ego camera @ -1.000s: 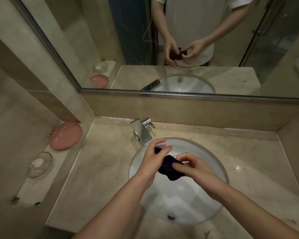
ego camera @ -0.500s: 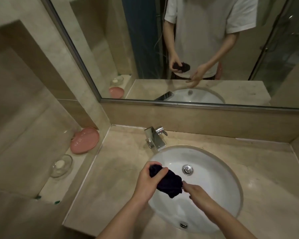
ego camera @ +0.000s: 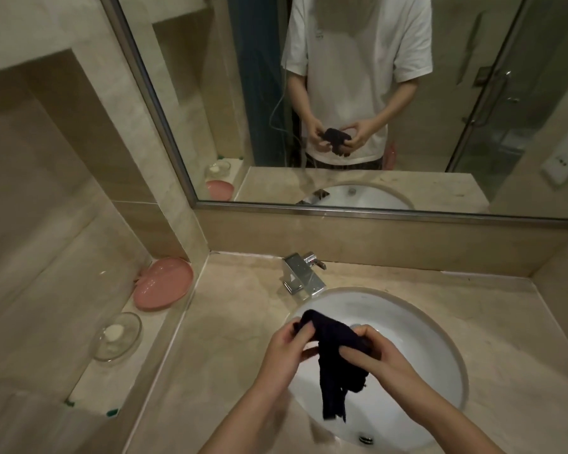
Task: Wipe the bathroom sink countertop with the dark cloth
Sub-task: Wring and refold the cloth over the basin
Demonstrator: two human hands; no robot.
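From my end, the bare table (ego camera: 230, 348) lies to the left of the basin, and that is where I judge the wipe should begin. My left hand (ego camera: 286, 352) sits at the basin's left rim, its fingers curled round the upper left corner of the dark cloth (ego camera: 333, 352) — so this hand is the nearer one to that stretch of table. The cloth is held in the air over the sink (ego camera: 417, 342), bunched on top, its long axis hanging straight down toward the drain. My right hand (ego camera: 374, 350) pinches the upper right part — thumb and fingers closed on the fabric. No wiping contact yet, I reckon.
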